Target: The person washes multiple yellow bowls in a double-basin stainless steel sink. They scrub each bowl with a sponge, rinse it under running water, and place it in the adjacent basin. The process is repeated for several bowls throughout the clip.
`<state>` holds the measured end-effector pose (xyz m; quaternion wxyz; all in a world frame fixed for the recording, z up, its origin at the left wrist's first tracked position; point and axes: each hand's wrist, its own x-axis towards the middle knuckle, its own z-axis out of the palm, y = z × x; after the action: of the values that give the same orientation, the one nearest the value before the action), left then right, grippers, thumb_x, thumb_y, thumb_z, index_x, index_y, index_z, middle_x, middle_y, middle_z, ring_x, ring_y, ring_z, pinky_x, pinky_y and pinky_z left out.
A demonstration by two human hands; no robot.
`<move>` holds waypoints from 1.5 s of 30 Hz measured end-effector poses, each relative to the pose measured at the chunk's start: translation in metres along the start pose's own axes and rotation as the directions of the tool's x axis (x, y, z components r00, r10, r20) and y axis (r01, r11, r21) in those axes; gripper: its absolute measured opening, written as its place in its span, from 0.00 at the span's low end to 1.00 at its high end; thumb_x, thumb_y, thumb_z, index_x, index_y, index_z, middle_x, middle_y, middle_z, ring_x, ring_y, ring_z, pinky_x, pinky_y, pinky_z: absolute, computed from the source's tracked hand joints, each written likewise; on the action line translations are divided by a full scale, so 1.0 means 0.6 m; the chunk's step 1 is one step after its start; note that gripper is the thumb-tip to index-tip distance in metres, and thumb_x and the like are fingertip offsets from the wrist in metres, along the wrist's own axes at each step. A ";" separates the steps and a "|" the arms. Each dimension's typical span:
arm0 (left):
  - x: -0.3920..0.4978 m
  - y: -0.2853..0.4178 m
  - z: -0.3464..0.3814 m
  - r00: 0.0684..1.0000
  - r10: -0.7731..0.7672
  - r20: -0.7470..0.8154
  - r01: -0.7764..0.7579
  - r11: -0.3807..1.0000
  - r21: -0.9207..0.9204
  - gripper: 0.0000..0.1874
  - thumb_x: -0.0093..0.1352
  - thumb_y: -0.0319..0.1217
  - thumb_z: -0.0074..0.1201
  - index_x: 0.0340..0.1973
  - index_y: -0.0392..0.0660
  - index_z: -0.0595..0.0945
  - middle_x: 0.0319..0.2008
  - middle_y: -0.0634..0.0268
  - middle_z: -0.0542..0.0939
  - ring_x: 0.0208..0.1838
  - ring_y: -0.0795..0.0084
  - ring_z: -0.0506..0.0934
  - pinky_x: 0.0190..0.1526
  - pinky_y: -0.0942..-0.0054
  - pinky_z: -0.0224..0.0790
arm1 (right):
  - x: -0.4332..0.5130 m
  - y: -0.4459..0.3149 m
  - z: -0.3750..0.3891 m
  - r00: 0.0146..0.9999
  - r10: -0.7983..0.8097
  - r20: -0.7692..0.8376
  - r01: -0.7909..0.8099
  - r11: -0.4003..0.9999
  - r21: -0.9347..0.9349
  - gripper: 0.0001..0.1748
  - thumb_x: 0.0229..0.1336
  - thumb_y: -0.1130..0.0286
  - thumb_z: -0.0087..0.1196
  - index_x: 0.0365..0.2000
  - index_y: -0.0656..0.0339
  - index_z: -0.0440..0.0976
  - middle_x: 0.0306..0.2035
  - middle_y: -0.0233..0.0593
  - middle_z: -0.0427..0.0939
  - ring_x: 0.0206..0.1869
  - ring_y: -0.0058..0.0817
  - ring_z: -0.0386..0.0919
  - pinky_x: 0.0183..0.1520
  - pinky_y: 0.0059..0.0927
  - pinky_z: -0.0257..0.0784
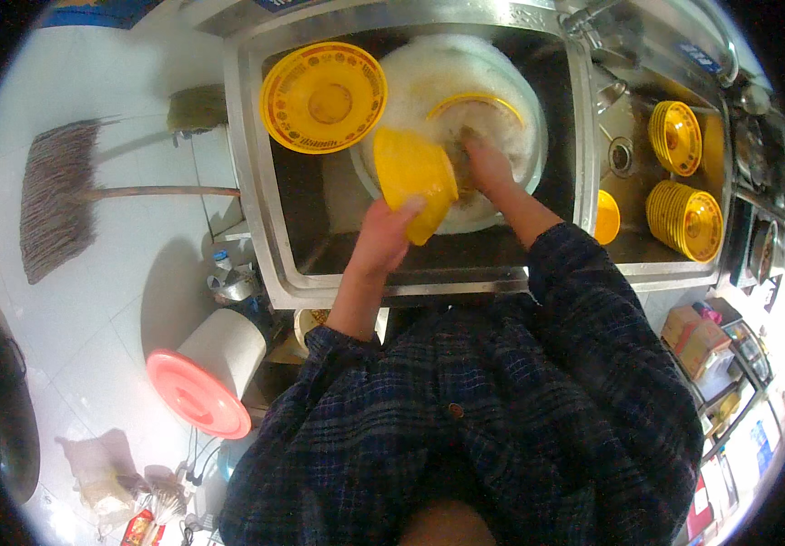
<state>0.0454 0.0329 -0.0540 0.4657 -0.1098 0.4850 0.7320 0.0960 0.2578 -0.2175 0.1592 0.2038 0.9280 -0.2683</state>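
Observation:
My left hand [382,235] grips the rim of a yellow bowl [413,177], which is tipped on its side over a wide basin [539,147] of foamy water. My right hand [489,164] is beside the bowl's open side, its fingers blurred against something brownish that I cannot make out. Behind that hand, the rim of another yellow bowl [477,99] curves out of the suds. A larger yellow bowl [324,99] with a patterned rim rests at the sink's upper left corner. The basin stands inside a stainless steel sink [324,283].
In the right-hand sink compartment, stacked yellow bowls [686,222] lie on their sides near a drain [619,157]. A faucet [580,19] is at the top. Leftward are a mop [61,198] and a bin with a pink lid [198,396]. Cardboard boxes [696,341] sit at right.

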 end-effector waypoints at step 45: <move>0.010 -0.018 0.031 0.985 0.046 -0.167 -0.120 0.878 -0.464 0.24 0.74 0.35 0.48 0.64 0.45 0.65 0.63 0.58 0.70 0.65 0.58 0.69 0.66 0.52 0.61 | 0.006 -0.020 -0.022 0.971 -0.234 -0.046 0.219 0.952 -0.211 0.19 0.61 0.61 0.49 0.50 0.56 0.74 0.52 0.46 0.75 0.52 0.46 0.77 0.52 0.51 0.73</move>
<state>0.0562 0.0522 -0.0549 0.3550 -0.2540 0.3303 0.8369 0.0847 0.2571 -0.2032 0.1146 0.0878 0.9729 -0.1805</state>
